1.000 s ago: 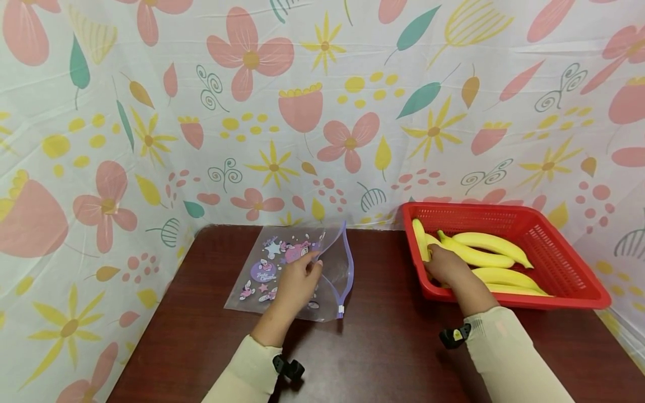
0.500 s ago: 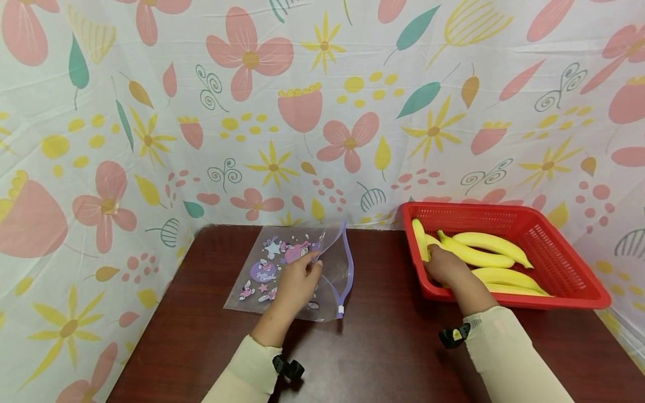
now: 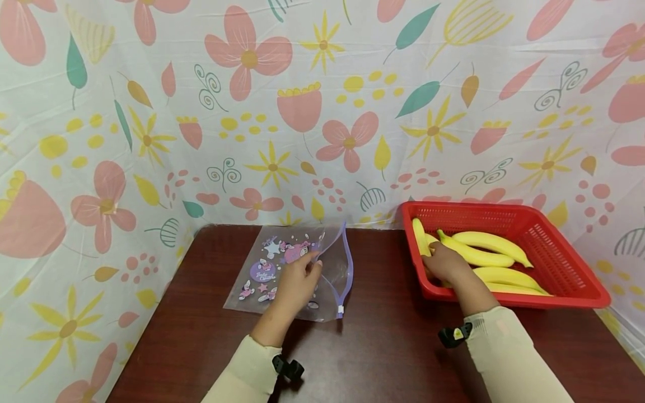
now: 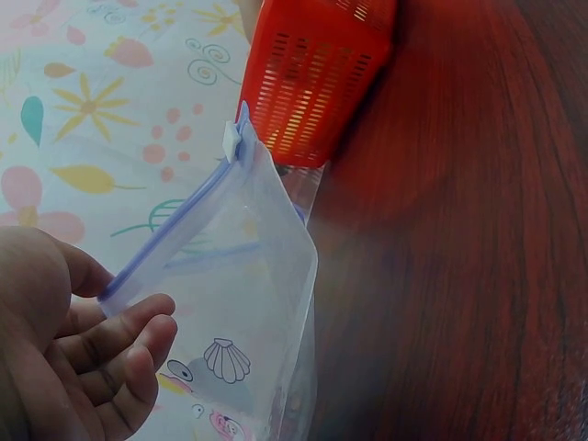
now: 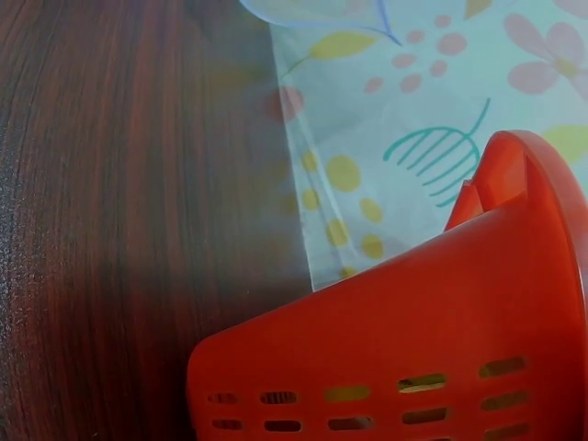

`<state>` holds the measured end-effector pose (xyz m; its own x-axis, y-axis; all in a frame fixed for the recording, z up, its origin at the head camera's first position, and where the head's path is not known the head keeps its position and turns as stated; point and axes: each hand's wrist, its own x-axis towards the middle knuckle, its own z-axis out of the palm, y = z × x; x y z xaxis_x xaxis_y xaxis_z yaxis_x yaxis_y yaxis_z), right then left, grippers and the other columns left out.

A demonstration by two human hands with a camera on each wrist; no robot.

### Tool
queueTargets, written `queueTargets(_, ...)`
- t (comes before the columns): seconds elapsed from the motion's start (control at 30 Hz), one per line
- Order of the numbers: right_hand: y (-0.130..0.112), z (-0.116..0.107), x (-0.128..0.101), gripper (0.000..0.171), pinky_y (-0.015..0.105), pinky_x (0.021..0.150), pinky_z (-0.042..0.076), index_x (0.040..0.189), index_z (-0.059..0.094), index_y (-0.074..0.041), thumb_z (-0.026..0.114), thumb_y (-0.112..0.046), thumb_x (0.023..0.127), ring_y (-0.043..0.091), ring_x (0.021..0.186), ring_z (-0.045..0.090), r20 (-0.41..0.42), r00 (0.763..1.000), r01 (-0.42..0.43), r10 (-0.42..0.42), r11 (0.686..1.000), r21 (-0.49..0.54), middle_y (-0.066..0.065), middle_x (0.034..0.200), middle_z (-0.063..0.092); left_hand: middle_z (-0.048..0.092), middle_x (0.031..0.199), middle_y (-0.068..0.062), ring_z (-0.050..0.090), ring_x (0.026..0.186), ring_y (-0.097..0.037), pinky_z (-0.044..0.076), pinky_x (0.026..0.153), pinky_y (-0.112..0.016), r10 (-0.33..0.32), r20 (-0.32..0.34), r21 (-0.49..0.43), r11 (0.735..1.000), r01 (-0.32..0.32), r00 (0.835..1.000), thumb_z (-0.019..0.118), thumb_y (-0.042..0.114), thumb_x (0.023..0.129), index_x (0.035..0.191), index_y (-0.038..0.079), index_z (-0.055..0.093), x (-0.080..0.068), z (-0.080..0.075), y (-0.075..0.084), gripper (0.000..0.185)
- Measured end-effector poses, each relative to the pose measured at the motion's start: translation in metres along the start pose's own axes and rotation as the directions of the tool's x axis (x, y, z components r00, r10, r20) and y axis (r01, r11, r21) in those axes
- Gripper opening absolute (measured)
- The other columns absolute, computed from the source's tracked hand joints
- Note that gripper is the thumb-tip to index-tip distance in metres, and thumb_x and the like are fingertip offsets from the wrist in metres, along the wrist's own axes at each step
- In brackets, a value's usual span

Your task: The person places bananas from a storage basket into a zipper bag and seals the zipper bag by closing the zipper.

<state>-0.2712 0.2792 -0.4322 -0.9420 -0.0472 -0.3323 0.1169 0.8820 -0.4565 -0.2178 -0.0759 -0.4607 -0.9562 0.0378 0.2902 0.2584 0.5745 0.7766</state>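
Zip-lock bag (image 3: 292,271): clear, printed with cartoon stickers, lying flat on the dark wooden table (image 3: 383,347) left of centre, its mouth lifted open. The left hand (image 3: 297,282) pinches the upper edge of that mouth. Right hand (image 3: 443,263): inside the red plastic basket (image 3: 569,263) at the table's right, fingers curled onto a banana (image 3: 420,238) at the left wall; several bananas lie beside it. Floral cloth (image 3: 322,112) hangs behind.

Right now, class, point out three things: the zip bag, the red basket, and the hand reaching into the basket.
zip bag (image 3: 274,268), head view, printed clear front panel.
red basket (image 3: 564,263), head view, right inner wall.
right hand (image 3: 443,263), head view, back of the hand, over the bananas.
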Motion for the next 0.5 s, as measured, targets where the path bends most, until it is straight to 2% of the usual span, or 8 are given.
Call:
queueTargets(0.23,-0.0004,-0.0005,0.0012,0.069,0.062,0.110,0.039,0.149,0.032,0.012,0.041,-0.038,0.102,0.047,0.127,0.051,-0.039,0.999,0.002,-0.002,1.000,-0.009,0.037,0.145,0.045,0.060,0.071,0.001,0.048,0.052,-0.003,0.043,0.052,-0.024,0.007,-0.005,-0.004,1.000,-0.007,1.000,0.060,0.020,0.099,0.125,0.008,0.071,0.0002,0.0005,-0.0013,0.031)
queueTargets(0.5,-0.0010,-0.0007,0.0020,0.070,0.062,0.112,0.037,0.152,0.026,0.012,0.031,-0.039,0.105,0.049,0.133,0.045,-0.035,0.999,0.003,-0.001,0.999,0.051,0.037,0.150,0.038,0.062,0.070,0.001,0.052,0.049,-0.003,0.044,0.051,-0.024,-0.024,0.014,-0.007,1.000,0.024,1.000,0.059,0.020,0.099,0.127,0.010,0.070,0.0003,-0.0005,0.0008,0.031)
